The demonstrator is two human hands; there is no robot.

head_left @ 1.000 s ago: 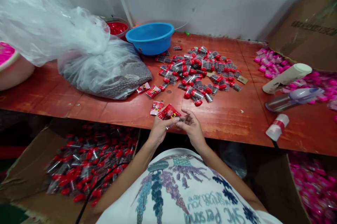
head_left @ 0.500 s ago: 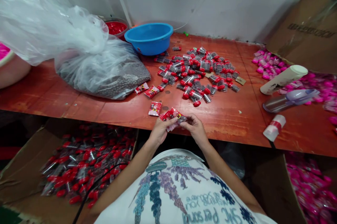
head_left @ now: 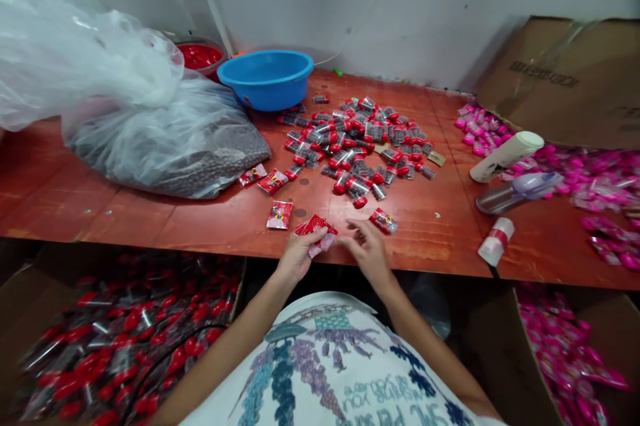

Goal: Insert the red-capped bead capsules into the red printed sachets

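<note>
My left hand holds a few red printed packets over the table's front edge, pinched under the thumb. My right hand is just to the right, its fingers apart with nothing in them. A red packet with a clear end lies on the table just beyond the right fingers. Another red packet lies beyond the left hand, with two more near the bag. Farther back spreads a pile of small clear containers with red caps, filled with something dark.
On the left sits a clear plastic bag of dark beads. Behind stands a blue basin. Two bottles, the lower one with a lilac top, lie right, near pink items and a carton. Below, a box holds red-capped containers.
My right hand has come away from the packets in the left hand. A red packet now lies on the table beyond it. The view has turned a little to the right.
</note>
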